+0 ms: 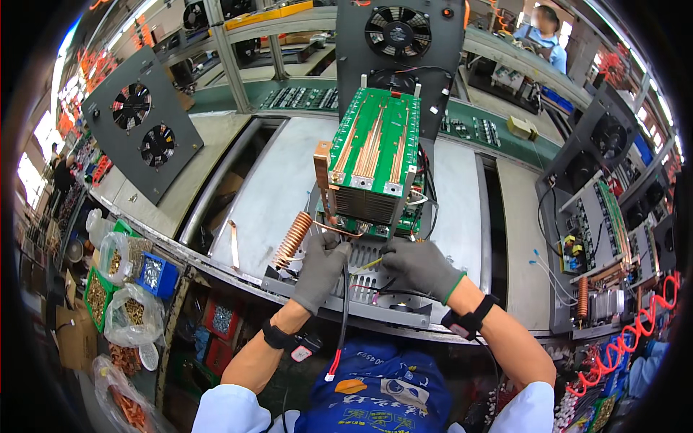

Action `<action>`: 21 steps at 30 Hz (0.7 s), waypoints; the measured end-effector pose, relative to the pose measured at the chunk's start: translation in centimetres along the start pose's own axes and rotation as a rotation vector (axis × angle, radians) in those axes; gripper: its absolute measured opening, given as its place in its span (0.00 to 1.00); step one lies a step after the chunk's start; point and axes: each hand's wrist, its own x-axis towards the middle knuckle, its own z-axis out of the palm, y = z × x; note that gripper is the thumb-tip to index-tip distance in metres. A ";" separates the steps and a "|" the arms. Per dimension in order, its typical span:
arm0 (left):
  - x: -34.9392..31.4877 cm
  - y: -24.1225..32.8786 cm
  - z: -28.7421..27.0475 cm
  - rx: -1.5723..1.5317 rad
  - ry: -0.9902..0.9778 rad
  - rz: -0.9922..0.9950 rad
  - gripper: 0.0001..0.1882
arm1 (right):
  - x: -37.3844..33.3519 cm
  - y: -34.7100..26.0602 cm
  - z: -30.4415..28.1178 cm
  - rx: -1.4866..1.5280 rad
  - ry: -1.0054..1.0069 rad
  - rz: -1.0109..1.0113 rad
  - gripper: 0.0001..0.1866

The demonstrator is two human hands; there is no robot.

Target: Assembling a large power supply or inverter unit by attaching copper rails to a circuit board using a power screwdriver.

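Note:
Both hands wear grey gloves and work at the front of an open machine chassis with a slotted grey metal base (368, 283). My left hand (320, 273) is closed, its fingertips around a black cable (345, 296). That cable hangs over the front edge and ends in red wires with a white connector (330, 377). My right hand (421, 268) is in a pinch at a thin yellow strand (373, 263), perhaps a wire. Behind the hands rises a green circuit board (377, 137) with copper strips, atop a finned block. A copper coil (294, 239) stands left of my left hand.
A fan panel (398, 68) stands behind the board, and another fan panel (144, 126) leans at left. A copper strip (234, 244) lies on the white worktop (253, 187). Fastener bins (156, 274) sit at lower left. A similar unit (595, 238) and a red coiled hose (628, 339) are at right.

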 end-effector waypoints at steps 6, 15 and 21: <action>2.3 -1.4 1.1 -0.671 -0.171 -0.367 0.11 | 0.4 -2.6 0.9 -0.101 -0.099 -0.015 0.08; 5.1 -1.3 2.0 -0.667 -0.134 -0.447 0.10 | -1.5 -0.8 -2.8 0.306 0.269 0.290 0.06; 4.3 -1.1 2.9 -0.613 -0.150 -0.453 0.11 | 0.3 -1.9 -1.6 0.327 0.429 0.362 0.08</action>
